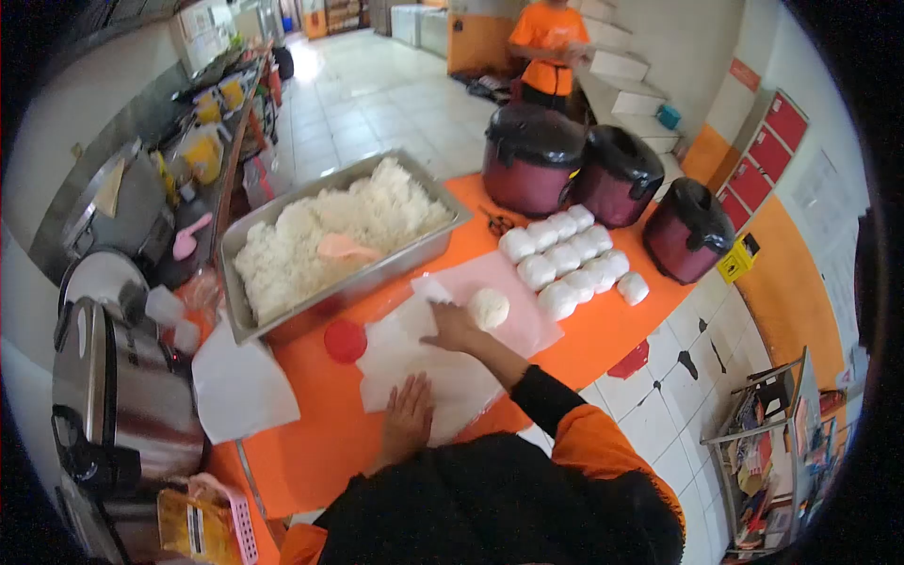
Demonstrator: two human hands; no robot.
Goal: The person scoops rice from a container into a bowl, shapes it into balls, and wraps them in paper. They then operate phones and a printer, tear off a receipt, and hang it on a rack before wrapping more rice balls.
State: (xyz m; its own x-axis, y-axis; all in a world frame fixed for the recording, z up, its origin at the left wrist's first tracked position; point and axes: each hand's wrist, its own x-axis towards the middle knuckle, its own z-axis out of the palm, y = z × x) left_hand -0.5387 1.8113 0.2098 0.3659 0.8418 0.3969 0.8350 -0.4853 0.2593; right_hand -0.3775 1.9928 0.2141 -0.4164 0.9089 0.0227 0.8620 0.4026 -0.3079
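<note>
A rice ball [489, 308] is seen set on a pink sheet [529, 322] on the orange table [311, 452], unwrapped; the right hand [452, 328] is laid beside it, fingers just touching it, nothing being gripped; the left hand [407, 414] is pressed flat and open on white paper [414, 363], nothing held. Behind the ball, a cluster of wrapped balls [570, 259] is ranged in rows near three rice cookers [532, 155], so a fair batch may be judged finished; the one ball by the right hand is judged shaped but not yet wrapped. The steel tray [367, 282] is heaped with cooked rice [358, 212], a pink scoop [344, 248] lying in it, so much is judged left to portion. A red lid [345, 340] is seen just before the tray, scissors [499, 224] by the cookers; a person in orange [546, 47] is seen at the back, well apart.
</note>
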